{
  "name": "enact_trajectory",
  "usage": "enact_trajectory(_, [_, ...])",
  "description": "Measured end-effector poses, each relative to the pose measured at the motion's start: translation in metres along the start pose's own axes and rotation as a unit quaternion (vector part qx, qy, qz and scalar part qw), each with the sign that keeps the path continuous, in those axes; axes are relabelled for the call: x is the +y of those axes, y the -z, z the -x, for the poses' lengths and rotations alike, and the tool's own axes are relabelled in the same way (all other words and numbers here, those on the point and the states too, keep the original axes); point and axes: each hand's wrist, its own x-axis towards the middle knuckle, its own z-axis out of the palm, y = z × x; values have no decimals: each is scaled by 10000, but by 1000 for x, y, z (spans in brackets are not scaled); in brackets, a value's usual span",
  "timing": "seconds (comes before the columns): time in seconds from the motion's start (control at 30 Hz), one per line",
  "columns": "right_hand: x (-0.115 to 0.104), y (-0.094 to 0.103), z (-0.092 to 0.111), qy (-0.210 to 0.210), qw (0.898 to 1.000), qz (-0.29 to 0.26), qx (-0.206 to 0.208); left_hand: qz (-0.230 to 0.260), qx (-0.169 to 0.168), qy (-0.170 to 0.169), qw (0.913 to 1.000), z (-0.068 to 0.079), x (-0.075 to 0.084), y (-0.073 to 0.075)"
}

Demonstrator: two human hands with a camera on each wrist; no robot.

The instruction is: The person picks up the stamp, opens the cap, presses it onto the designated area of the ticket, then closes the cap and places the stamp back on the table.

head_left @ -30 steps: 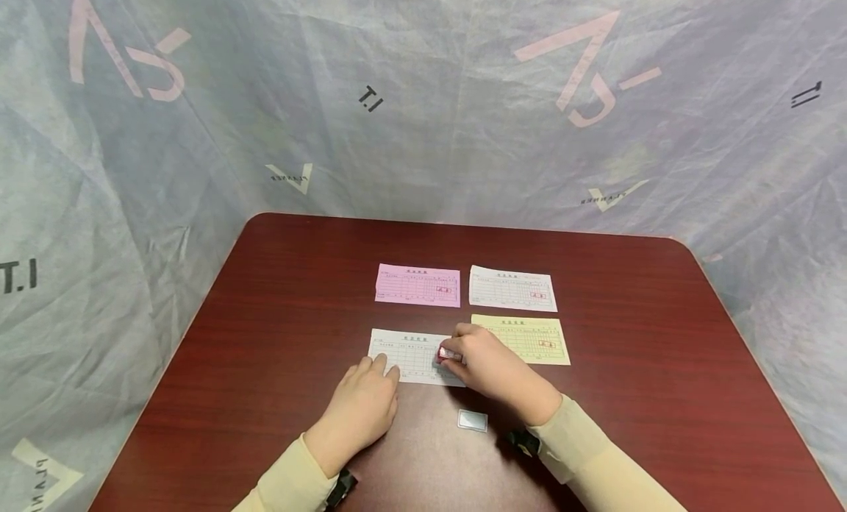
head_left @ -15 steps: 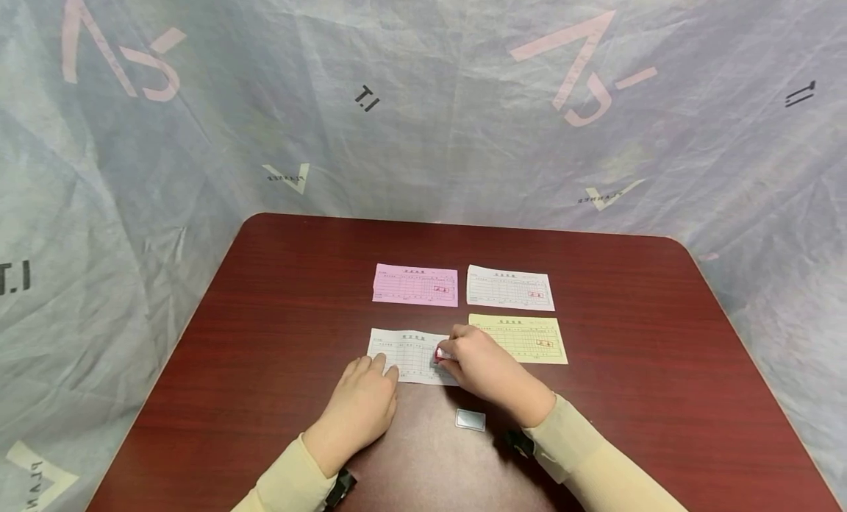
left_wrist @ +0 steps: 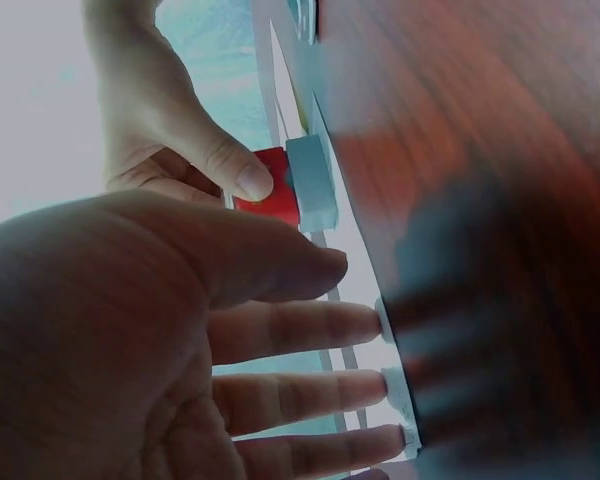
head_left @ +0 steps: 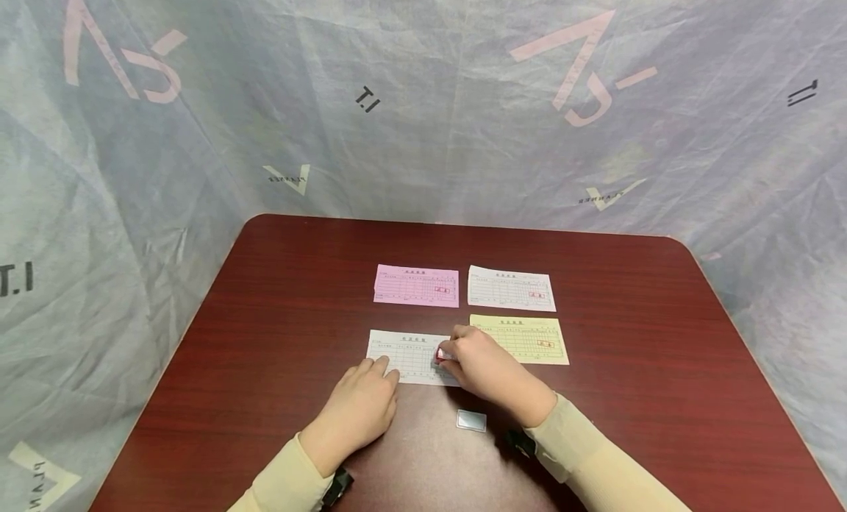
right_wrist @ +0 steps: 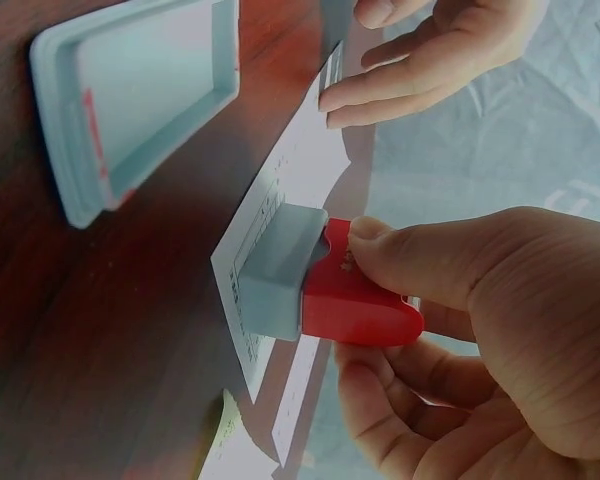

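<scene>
My right hand (head_left: 490, 365) pinches a red and grey self-inking stamp (right_wrist: 355, 290) between thumb and fingers. The stamp's grey base stands on the right part of a white printed slip (head_left: 406, 357), as the right wrist view shows. With straight fingers, my left hand (head_left: 360, 402) rests its fingertips on the slip's lower left edge. In the left wrist view, those fingertips (left_wrist: 365, 385) press on the paper near its border. The stamp's grey cap (head_left: 472, 421) lies on the table below the slip, hollow side up.
Behind the slip lie a pink slip (head_left: 417, 286) and another white slip (head_left: 512, 288), each bearing a red stamp mark. A yellow slip (head_left: 529, 340), also marked in red, is partly covered by my right hand. The dark red table (head_left: 298, 276) meets a grey cloth backdrop (head_left: 423, 129).
Both hands keep their places on the slip, and the stamp stays at the same spot. Only a slight shift of the whole head view shows.
</scene>
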Motion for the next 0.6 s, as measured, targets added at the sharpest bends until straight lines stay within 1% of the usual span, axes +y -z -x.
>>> enact_trajectory(0.3, [-2,1,1,-117,9999,98,-76,37,91,-59,9999,0,0,1])
enact_trajectory(0.6, [-2,-2,3,-37,9998,160,82,36,134,-94,9999,-1,0,-1])
